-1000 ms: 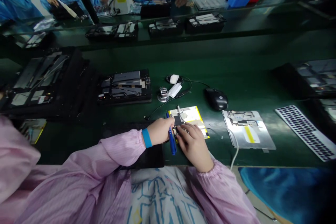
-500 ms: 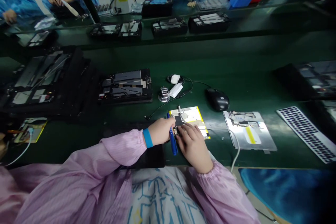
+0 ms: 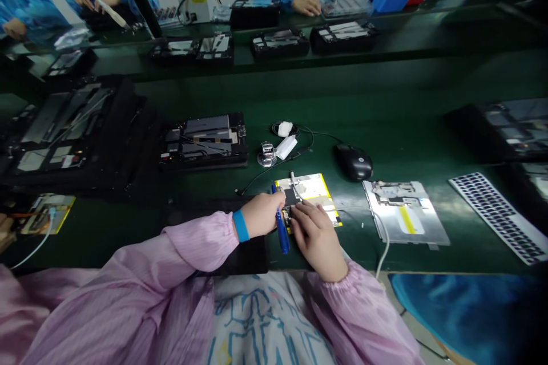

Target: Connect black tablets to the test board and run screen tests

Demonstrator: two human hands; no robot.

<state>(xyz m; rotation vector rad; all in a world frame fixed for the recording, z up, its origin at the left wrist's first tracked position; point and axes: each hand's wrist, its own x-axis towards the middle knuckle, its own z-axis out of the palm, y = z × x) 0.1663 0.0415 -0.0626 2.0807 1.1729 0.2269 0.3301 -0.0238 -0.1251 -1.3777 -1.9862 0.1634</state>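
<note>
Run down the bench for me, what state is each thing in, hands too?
Left hand: closed on the blue tool
Blue tool: gripped, slanting
Right hand: bent over the yellow-edged panel
Yellow-edged panel: lying flat
Opened devices: insides exposed
Mouse: right way up, unheld
Keyboard: flat, keys up
Metal plate: lying flat
Black cable: partly coiled

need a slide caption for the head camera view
Left hand gripping a blue pen-like tool, right hand on a yellow-edged panel, black mouse nearby on a green table.
</note>
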